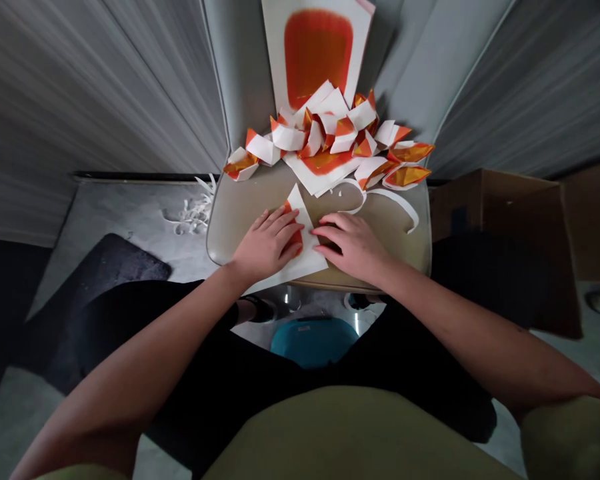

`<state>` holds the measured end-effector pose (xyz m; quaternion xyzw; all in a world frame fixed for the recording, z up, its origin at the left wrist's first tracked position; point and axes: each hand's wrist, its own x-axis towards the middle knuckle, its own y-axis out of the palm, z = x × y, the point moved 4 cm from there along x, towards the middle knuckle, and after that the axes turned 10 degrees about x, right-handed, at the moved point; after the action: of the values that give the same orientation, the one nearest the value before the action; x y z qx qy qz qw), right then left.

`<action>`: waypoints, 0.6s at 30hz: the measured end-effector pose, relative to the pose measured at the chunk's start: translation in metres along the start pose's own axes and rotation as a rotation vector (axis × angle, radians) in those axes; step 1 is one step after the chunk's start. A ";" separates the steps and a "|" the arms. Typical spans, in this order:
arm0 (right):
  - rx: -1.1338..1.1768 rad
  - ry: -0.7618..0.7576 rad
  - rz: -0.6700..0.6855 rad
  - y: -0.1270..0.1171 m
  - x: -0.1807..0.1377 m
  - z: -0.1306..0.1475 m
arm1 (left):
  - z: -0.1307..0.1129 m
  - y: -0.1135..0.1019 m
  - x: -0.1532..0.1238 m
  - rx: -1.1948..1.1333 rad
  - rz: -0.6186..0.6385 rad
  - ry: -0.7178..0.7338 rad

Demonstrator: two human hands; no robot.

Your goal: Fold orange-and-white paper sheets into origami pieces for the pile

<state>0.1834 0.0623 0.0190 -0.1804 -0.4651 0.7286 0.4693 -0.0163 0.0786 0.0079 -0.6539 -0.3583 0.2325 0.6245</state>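
On the chair seat: one sheet mid-fold

Near the front edge of the chair seat (240, 207), your left hand (267, 241) and right hand (353, 243) lie flat, fingers spread, pressing a partly folded sheet (307, 257). Behind it, the pile of folded pieces (330, 137) looks finished. One flat sheet (317, 53) is unfolded. Judged: early creases only.

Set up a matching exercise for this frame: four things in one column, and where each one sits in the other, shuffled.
Things
1. partly folded sheet
2. pile of folded paper pieces
3. large sheet with the orange patch
4. tangle of thin white strips

Places
A. on the floor, left of the chair seat
B. leaning against the chair back
C. pressed under the left hand and right hand, at the near edge of the seat
D. along the far side of the seat

Pairs: 1-C, 2-D, 3-B, 4-A
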 end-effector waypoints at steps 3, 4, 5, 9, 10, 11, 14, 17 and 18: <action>-0.006 -0.029 -0.013 0.001 -0.001 -0.001 | -0.003 0.000 0.000 0.009 0.007 -0.003; -0.006 -0.034 -0.016 0.001 -0.002 -0.001 | -0.003 -0.001 0.000 0.011 0.009 -0.008; -0.004 -0.031 -0.020 0.002 -0.002 0.000 | -0.003 -0.002 0.000 0.012 0.013 -0.015; 0.029 0.020 -0.046 0.003 -0.002 0.001 | 0.004 -0.005 -0.002 0.024 0.047 -0.093; 0.030 0.029 -0.053 0.004 -0.002 0.002 | 0.007 -0.006 -0.003 0.031 0.050 -0.127; 0.024 0.033 -0.058 0.004 -0.002 0.003 | 0.011 -0.007 -0.002 0.037 0.049 -0.162; 0.004 0.013 -0.069 0.005 0.001 0.007 | 0.019 -0.007 0.001 0.037 0.033 -0.233; -0.010 -0.066 -0.044 0.008 0.007 0.013 | 0.020 -0.004 0.006 0.024 0.029 -0.240; -0.019 -0.093 -0.031 0.009 0.009 0.015 | 0.019 -0.003 0.008 0.021 0.027 -0.234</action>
<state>0.1637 0.0608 0.0203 -0.1437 -0.4960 0.7245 0.4566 -0.0263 0.0967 0.0101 -0.6205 -0.4175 0.3191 0.5821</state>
